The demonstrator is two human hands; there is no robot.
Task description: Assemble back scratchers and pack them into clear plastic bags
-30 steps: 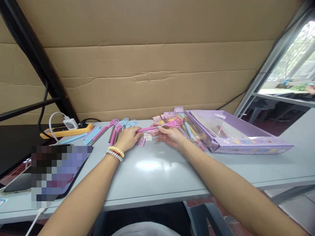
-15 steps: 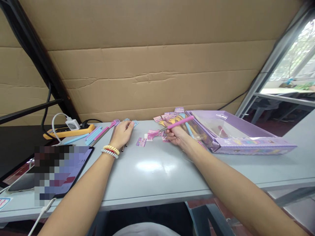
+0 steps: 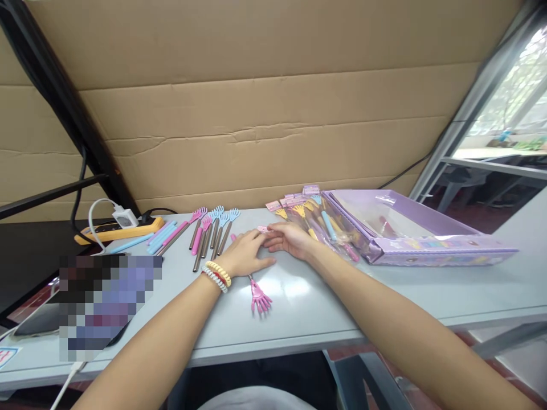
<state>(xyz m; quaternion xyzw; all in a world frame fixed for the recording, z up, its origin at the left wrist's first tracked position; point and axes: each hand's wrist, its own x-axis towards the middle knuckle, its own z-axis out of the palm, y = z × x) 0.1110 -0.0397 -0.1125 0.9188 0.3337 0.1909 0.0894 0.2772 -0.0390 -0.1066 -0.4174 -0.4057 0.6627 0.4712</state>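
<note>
Beside the right hand [image 3: 292, 240], purple box [image 3: 444, 251] holds pink items [image 3: 386, 228].

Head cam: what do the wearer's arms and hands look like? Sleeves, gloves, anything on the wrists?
Both forearms are bare, with no sleeves or gloves in view. The left hand has stacked bracelets at the wrist: a yellow coil, a red band and a white coil. The right hand has nothing worn at its wrist.
</note>
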